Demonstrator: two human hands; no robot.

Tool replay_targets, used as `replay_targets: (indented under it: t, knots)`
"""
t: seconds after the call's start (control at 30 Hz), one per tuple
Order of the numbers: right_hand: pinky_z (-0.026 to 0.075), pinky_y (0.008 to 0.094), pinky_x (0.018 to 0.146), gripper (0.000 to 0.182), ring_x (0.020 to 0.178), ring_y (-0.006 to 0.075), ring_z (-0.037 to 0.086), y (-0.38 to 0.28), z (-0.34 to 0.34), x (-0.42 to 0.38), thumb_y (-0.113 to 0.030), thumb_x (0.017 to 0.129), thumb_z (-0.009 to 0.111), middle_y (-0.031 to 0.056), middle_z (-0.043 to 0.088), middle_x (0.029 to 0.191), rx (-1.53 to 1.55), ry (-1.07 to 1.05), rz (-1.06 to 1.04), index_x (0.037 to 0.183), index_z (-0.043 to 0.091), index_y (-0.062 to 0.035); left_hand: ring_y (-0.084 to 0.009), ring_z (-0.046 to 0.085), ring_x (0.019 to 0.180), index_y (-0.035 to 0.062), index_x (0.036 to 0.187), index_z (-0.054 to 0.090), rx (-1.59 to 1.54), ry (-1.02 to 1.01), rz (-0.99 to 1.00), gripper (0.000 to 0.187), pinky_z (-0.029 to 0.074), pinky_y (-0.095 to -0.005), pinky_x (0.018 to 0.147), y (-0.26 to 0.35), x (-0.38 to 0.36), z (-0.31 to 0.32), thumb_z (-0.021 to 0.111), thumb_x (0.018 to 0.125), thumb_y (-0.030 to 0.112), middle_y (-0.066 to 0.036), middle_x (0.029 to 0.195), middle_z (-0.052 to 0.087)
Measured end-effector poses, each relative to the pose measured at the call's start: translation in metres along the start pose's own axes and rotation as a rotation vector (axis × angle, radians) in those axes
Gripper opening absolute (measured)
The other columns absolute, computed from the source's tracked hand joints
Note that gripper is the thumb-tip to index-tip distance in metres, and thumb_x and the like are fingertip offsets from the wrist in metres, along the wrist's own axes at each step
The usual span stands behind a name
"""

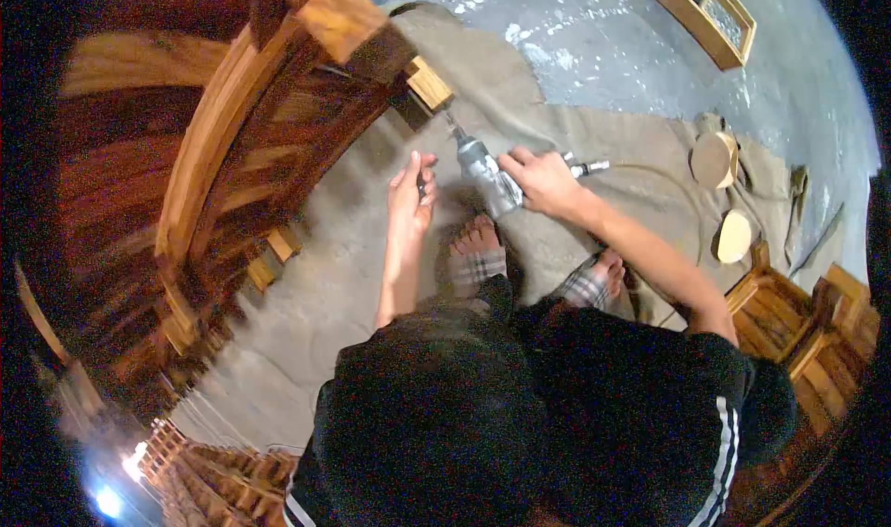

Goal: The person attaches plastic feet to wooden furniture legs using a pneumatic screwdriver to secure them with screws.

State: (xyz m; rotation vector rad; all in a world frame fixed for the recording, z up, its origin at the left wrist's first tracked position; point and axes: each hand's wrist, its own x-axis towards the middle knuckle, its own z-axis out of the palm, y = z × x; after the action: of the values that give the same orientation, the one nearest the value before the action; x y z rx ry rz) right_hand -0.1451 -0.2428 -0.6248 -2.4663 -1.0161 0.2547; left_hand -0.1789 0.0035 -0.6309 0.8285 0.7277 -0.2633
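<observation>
My right hand (548, 186) is wrapped round the body of a silver-grey air screwdriver (486, 174). Its thin bit points away from me, up to the end of a light wooden block (430, 83) on the dark wooden furniture piece (232, 128). An air hose (664, 172) trails off to the right from the tool. To the left of the tool, my left hand (413, 191) is raised palm up with its fingers curled in. A small dark thing shows among those fingers, too small to name.
Beneath my feet a grey-brown cloth (306, 290) covers part of the blue-grey floor (594, 49). At the upper right is a wooden tray (691, 12) with small dark pieces. Two round pale things (713, 160) lie on the right, near slatted wooden furniture (789, 309).
</observation>
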Motion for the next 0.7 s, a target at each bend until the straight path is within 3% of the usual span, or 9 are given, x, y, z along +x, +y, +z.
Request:
replay_targets:
  t: [0.13, 0.23, 0.33, 0.47, 0.5, 0.6, 0.63, 0.67, 0.7]
  knots:
    - [0.049, 0.0411, 0.052, 0.039, 0.062, 0.0294, 0.06, -0.032, -0.038, -0.001, -0.021, 0.071, 0.061, 0.0098, 0.055, 0.083, 0.011, -0.02, -0.071, 0.108, 0.052, -0.0096, -0.0047, 0.037, 0.045, -0.0044, 0.094, 0.058, 0.119, 0.036, 0.113, 0.034, 0.026, -0.0174, 0.035, 0.028, 0.005, 0.028, 0.057, 0.09, 0.03, 0.001, 0.062, 0.046]
    - [0.048, 0.0387, 0.059, 0.04, 0.069, 0.0274, 0.059, -0.049, -0.074, 0.001, -0.019, 0.068, 0.062, 0.0079, 0.054, 0.085, 0.006, -0.042, -0.097, 0.105, 0.055, -0.005, -0.0037, 0.036, 0.043, -0.003, 0.091, 0.059, 0.135, -0.115, 0.123, 0.033, 0.025, -0.0163, 0.035, 0.06, -0.008, 0.063, 0.056, 0.091, 0.03, 0.002, 0.06, 0.045]
    - [0.048, 0.0397, 0.054, 0.04, 0.062, 0.0284, 0.059, -0.058, -0.095, 0.002, -0.016, 0.069, 0.06, 0.0084, 0.051, 0.079, 0.074, 0.088, -0.134, 0.108, 0.053, -0.0091, -0.0038, 0.033, 0.041, 0.0002, 0.092, 0.058, 0.177, -0.2, 0.093, 0.033, 0.025, -0.0169, 0.035, 0.08, -0.017, 0.08, 0.054, 0.091, 0.033, 0.004, 0.058, 0.041]
    - [0.047, 0.0413, 0.056, 0.043, 0.066, 0.0295, 0.059, -0.062, -0.111, -0.003, -0.02, 0.066, 0.062, 0.0082, 0.055, 0.087, 0.126, 0.162, -0.121, 0.106, 0.056, -0.0076, -0.0038, 0.035, 0.042, 0.0006, 0.086, 0.057, 0.115, -0.205, 0.089, 0.031, 0.026, -0.0158, 0.036, 0.09, -0.035, 0.091, 0.056, 0.091, 0.031, 0.003, 0.058, 0.044]
    - [0.048, 0.0419, 0.061, 0.048, 0.072, 0.0324, 0.059, -0.065, -0.118, -0.004, -0.019, 0.061, 0.064, 0.0097, 0.057, 0.092, 0.197, 0.142, -0.097, 0.107, 0.056, -0.0056, -0.003, 0.034, 0.042, 0.0034, 0.085, 0.057, 0.127, -0.188, 0.083, 0.029, 0.025, -0.0155, 0.035, 0.091, -0.04, 0.092, 0.057, 0.09, 0.032, 0.003, 0.058, 0.044]
    - [0.047, 0.0408, 0.066, 0.054, 0.076, 0.0377, 0.055, -0.077, -0.129, -0.01, -0.015, 0.053, 0.067, 0.0159, 0.054, 0.088, 0.515, 0.148, -0.039, 0.103, 0.055, 0.001, -0.0019, 0.033, 0.041, 0.0067, 0.083, 0.057, 0.025, -0.162, 0.003, 0.028, 0.024, -0.0153, 0.034, 0.097, -0.049, 0.091, 0.057, 0.09, 0.034, 0.004, 0.058, 0.043]
    - [0.046, 0.0425, 0.068, 0.061, 0.078, 0.0412, 0.053, -0.081, -0.13, -0.01, -0.014, 0.048, 0.068, 0.0188, 0.054, 0.09, 0.591, 0.195, -0.056, 0.105, 0.052, 0.0013, -0.0019, 0.032, 0.04, 0.0093, 0.081, 0.057, -0.01, -0.231, -0.042, 0.027, 0.024, -0.0152, 0.033, 0.101, -0.051, 0.088, 0.056, 0.09, 0.034, 0.005, 0.058, 0.044]
    - [0.047, 0.043, 0.067, 0.06, 0.081, 0.0398, 0.055, -0.083, -0.127, -0.008, -0.017, 0.051, 0.068, 0.0177, 0.055, 0.091, 0.577, 0.249, -0.085, 0.107, 0.051, -0.0011, -0.0022, 0.032, 0.039, 0.01, 0.081, 0.057, -0.027, -0.107, 0.035, 0.028, 0.024, -0.0159, 0.033, 0.1, -0.056, 0.09, 0.056, 0.09, 0.036, 0.005, 0.06, 0.044]
    - [0.047, 0.0436, 0.066, 0.06, 0.083, 0.0383, 0.057, -0.085, -0.123, -0.007, -0.019, 0.054, 0.069, 0.0165, 0.057, 0.093, 0.562, 0.3, -0.112, 0.109, 0.05, -0.0036, -0.0022, 0.032, 0.041, 0.0104, 0.081, 0.057, -0.042, -0.119, 0.07, 0.028, 0.024, -0.0162, 0.033, 0.103, -0.059, 0.089, 0.055, 0.091, 0.036, 0.005, 0.061, 0.044]
